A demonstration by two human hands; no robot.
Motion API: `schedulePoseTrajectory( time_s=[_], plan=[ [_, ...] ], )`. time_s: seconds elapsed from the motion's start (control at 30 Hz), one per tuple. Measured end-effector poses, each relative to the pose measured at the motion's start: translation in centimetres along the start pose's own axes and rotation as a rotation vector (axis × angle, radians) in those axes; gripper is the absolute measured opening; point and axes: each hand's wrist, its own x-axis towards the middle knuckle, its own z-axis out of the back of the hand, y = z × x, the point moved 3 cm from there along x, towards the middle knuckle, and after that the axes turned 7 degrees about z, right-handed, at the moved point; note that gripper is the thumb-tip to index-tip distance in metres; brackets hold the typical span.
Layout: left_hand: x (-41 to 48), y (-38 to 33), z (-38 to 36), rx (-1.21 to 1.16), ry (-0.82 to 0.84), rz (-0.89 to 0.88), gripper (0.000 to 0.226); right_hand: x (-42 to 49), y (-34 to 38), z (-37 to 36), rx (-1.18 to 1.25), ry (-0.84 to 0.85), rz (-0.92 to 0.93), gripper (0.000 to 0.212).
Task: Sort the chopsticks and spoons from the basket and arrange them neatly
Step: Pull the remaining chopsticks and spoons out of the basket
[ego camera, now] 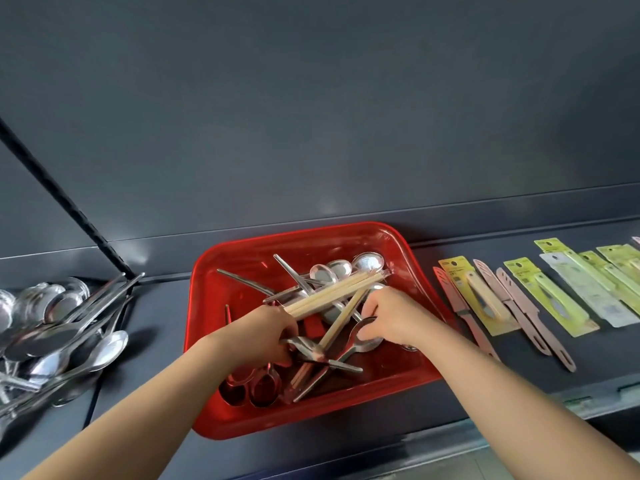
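Forearms, bare, are extended over a dark grey shelf backed by a grey panel. Left: steel spoons are heaped. Centre: red basket of mixed cutlery; bundled wooden chopsticks, long axis lower-left to upper-right, are gripped above it by the left hand; a basket spoon is held by the right hand, fingers curled. Right: packaged knives are laid in a row.
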Motion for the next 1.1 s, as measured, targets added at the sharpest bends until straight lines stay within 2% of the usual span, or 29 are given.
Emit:
schedulePoseTrajectory(
  time_s=[0.07,0.13,0.23,0.33,0.47,0.53,0.63,0.77,0.83,0.9,1.0,1.1],
  plan=[
    [0.0,0.0,0.3,0.006,-0.017,-0.013,0.012,0.1,0.2,-0.3,-0.045,0.053,-0.035,0.033],
    [0.0,0.1,0.3,0.003,0.012,-0.005,0.012,0.2,0.1,-0.4,-0.024,0.096,-0.045,0.022],
    [-0.2,0.0,0.0,0.011,0.066,0.029,0.024,0.4,0.1,-0.5,0.001,0.108,-0.037,0.010],
    [-0.3,0.0,0.0,-0.020,0.061,0.023,0.016,0.2,0.0,-0.7,0.019,0.080,-0.037,0.010],
    [-0.8,0.3,0.0,0.019,0.108,0.051,0.035,0.5,-0.4,-0.1,-0.013,0.020,-0.045,0.003],
    [-0.9,0.2,0.1,0.023,0.089,0.056,0.030,0.6,-0.5,0.0,-0.024,0.004,-0.021,0.016],
    [-1.2,0.3,1.0,-0.113,0.091,0.038,0.020,0.7,-0.6,-0.1,0.000,-0.032,0.026,0.034],
    [-1.6,0.7,3.0,-0.372,0.007,0.098,0.008,0.8,-0.8,0.0,0.064,-0.042,0.045,0.028],
    [-1.2,1.1,3.6,-0.536,-0.054,0.172,0.019,0.7,-0.9,-0.1,0.073,-0.010,0.031,0.022],
    [-0.8,1.3,4.0,-0.625,-0.106,0.224,0.028,0.9,-0.8,-0.4,0.023,-0.011,0.023,0.027],
    [-0.1,1.1,4.0,-0.638,-0.160,0.258,0.035,1.3,-0.2,-0.8,-0.071,-0.014,0.008,0.022],
    [1.0,0.9,4.1,-0.582,-0.242,0.250,0.026,1.5,-0.1,-0.8,-0.061,0.011,-0.013,0.025]
  ],
)
